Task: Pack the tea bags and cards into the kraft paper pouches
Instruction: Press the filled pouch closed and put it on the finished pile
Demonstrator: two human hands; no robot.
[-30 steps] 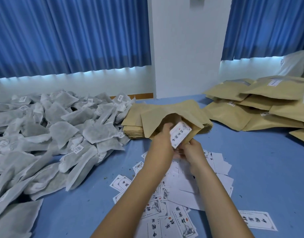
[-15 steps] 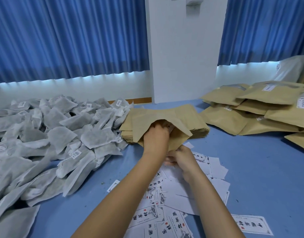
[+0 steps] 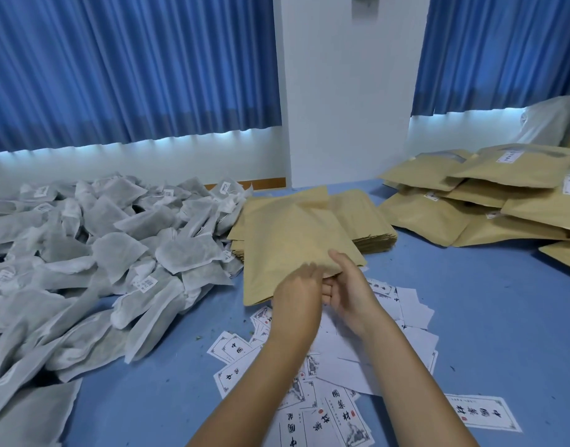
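Tea bags (image 3: 116,253): lying heaped on the blue counter (image 3: 470,317), too many for counting.
Left hand (image 3: 298,295): blurring at the pouch's near edge; grip unclear.
Held pouch (image 3: 293,246): one, resting over the empty stack (image 3: 370,227); contents hidden.
Right hand (image 3: 348,285): pinching its near edge.
Cards (image 3: 341,366): lying scattered beneath, overlapping, uncounted.
Bulging pouches (image 3: 470,201): roughly eight, piling up.

Black characters, seemingly 中國茶材, are printed on the white cards (image 3: 481,412). The tea-bag labels (image 3: 147,283) and pouch labels (image 3: 506,156) cannot be read.
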